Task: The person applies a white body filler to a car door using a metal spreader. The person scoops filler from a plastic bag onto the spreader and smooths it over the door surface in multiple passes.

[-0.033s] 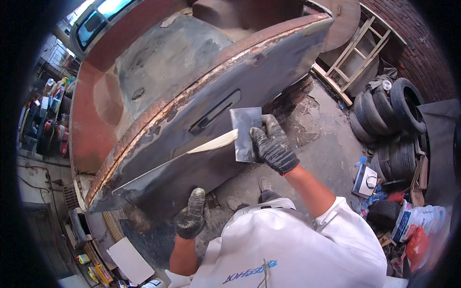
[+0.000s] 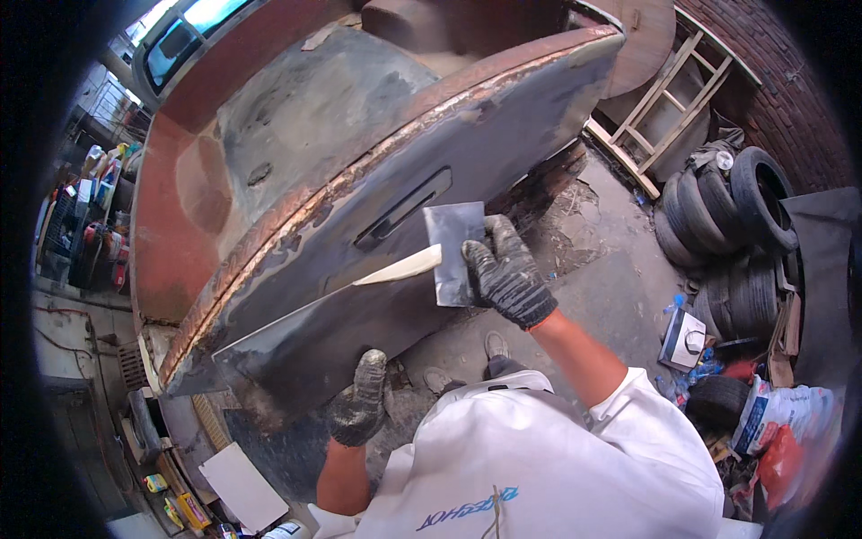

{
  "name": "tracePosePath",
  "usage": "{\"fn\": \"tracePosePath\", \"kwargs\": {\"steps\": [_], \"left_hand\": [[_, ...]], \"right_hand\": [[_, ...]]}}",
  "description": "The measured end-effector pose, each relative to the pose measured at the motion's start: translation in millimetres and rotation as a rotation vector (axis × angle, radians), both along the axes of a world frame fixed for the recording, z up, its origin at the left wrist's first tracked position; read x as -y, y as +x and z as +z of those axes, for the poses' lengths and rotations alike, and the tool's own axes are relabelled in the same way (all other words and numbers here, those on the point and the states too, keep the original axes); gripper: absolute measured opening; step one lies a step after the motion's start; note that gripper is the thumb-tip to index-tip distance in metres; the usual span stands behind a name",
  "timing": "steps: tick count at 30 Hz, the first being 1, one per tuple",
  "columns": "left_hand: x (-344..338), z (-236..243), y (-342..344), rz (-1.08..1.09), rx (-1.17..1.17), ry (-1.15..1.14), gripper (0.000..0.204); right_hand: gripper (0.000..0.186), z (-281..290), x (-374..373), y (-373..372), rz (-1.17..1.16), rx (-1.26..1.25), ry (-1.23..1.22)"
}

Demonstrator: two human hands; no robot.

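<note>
My right hand (image 2: 512,277), in a dark striped work glove, is closed on a flat grey putty spreader (image 2: 453,251), thumb on its near face. The spreader's left edge meets a smooth cream strip of putty (image 2: 400,267). That strip lies along a crease on the grey-black tailgate (image 2: 305,296) of a vehicle bed, below its recessed handle slot (image 2: 404,208). Lower down, my left hand (image 2: 359,402), gloved as well, hangs near the panel's lower edge with thumb raised and fingers curled. What it holds, if anything, is hidden.
Beyond the tailgate's rusty rim (image 2: 395,135) lies the reddish bed (image 2: 171,242). Stacked tires (image 2: 718,216) and plastic bags (image 2: 786,422) crowd the right. A wooden frame (image 2: 664,103) leans by the brick wall. At lower left are a white board (image 2: 242,485) and small packages.
The spreader has shifted slightly left and tilted a little with my right hand. My left hand stays nearly in place.
</note>
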State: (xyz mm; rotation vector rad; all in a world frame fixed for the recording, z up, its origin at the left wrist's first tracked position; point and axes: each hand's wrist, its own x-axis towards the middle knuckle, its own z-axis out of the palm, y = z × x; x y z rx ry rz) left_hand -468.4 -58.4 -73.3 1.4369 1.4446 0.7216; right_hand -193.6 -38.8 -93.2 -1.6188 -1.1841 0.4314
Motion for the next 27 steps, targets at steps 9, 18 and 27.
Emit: {"fn": "tracePosePath", "kwargs": {"steps": [9, 18, 27], "left_hand": [[-10.3, -0.5, 13.0, -0.778, -0.616, 1.130, 0.030], [-13.8, -15.6, 20.3, -0.290, -0.302, 0.485, 0.023], [-27.5, 25.7, -28.2, -0.119, -0.098, 0.102, 0.031]], "right_hand": [[0.024, 38.2, -3.2, -35.2, 0.208, 0.002, -0.055], [0.035, 20.8, -26.0, 26.9, -0.148, -0.209, 0.129], [0.022, -63.5, 2.3, 69.1, -0.083, -0.671, -0.017]]}}
